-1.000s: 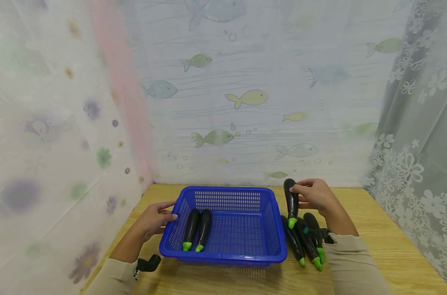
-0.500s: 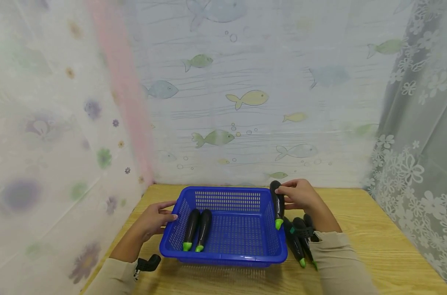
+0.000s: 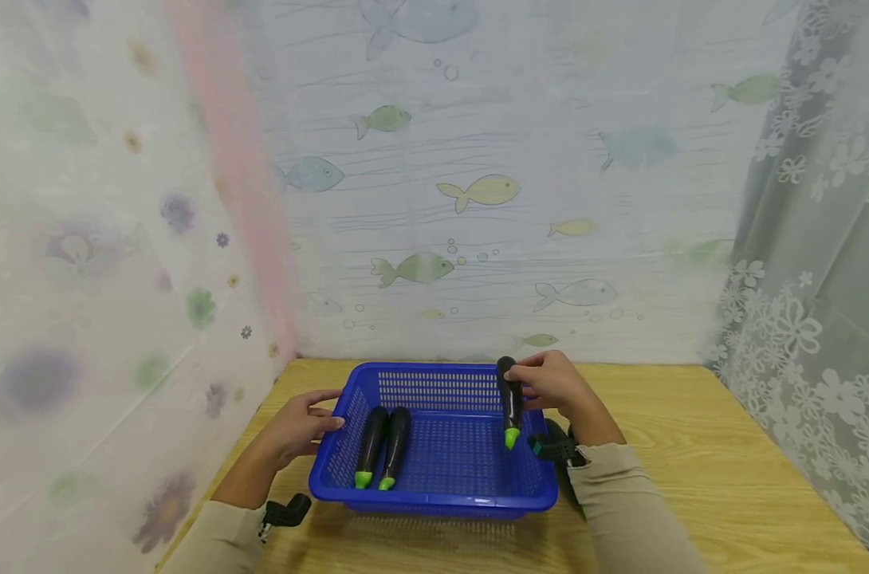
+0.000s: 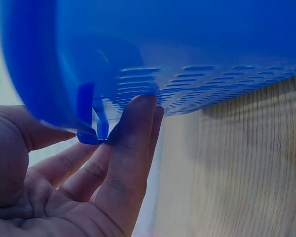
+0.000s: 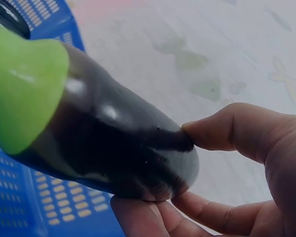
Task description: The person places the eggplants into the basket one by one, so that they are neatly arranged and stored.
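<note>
My right hand (image 3: 558, 381) pinches a dark eggplant (image 3: 509, 399) near its rounded end, thumb on one side and fingers on the other. Its green stem end (image 5: 27, 94) hangs downward over the right part of the blue plastic basket (image 3: 434, 501). Two more eggplants, one at the left (image 3: 371, 442) and one beside it (image 3: 397, 442), lie side by side inside the basket. My left hand (image 3: 298, 426) holds the basket's left rim, thumb at the top edge; in the left wrist view its fingers (image 4: 126, 163) press against the outer perforated wall.
Outside the basket's right wall, more eggplants (image 3: 556, 434) lie on the wooden table (image 3: 693, 446), mostly hidden behind my right wrist and sleeve. A fish-patterned curtain (image 3: 477, 239) hangs behind the table, with a flowered one (image 3: 119, 319) on the left.
My right hand has carried the eggplant leftward from above the pile on the right, across the basket's right rim. My left hand has stayed on the left rim.
</note>
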Demonstrator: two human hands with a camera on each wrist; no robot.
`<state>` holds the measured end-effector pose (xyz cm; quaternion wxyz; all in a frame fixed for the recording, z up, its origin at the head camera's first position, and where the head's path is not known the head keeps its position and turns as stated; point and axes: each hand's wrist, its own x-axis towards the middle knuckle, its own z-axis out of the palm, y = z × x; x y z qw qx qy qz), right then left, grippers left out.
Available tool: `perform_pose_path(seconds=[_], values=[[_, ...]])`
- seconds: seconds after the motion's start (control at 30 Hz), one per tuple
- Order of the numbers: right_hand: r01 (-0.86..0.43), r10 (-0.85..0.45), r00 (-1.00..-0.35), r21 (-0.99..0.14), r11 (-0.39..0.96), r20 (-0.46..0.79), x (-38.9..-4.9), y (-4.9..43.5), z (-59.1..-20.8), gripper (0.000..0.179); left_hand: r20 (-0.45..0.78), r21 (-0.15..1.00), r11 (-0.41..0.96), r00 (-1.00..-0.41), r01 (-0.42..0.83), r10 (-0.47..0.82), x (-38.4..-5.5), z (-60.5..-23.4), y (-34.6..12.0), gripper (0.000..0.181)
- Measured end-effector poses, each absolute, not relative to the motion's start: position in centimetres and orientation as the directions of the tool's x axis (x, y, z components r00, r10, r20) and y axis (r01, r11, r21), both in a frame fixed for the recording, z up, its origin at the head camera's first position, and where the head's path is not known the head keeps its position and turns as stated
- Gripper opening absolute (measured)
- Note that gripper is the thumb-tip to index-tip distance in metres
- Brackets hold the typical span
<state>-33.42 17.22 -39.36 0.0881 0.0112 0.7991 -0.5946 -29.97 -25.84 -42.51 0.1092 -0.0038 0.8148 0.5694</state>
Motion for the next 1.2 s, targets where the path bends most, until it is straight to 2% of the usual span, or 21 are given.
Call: perform_pose_path(seconds=[0.4,0.67,1.0,1.2], values=[[0.119,-0.093,-0.984,-0.957,0.263,-0.148,-34.1,14.0,-40.0,0.057,-0.178,0.925,0.357,-0.977,-0.126,0.116,-30.0,-42.3,-25.9,0.064],[0.165,-0.135,-0.972,-0.968,0.189,-0.192,-35.5,11.5,-41.5,0.046,-0.182,0.927,0.352,-0.975,-0.128,0.125,-29.9,-42.2,-25.8,0.064],[0.201,-0.166,-0.956,-0.953,0.229,-0.241,-36.1,10.1,-43.3,0.050,-0.186,0.927,0.350,-0.974,-0.132,0.127,-30.0,-42.5,-25.7,0.064],[0.216,-0.158,-0.952,-0.943,0.253,-0.261,-35.8,8.9,-43.8,0.040,-0.188,0.923,0.361,-0.974,-0.131,0.128,-30.1,-42.4,-25.7,0.064]])
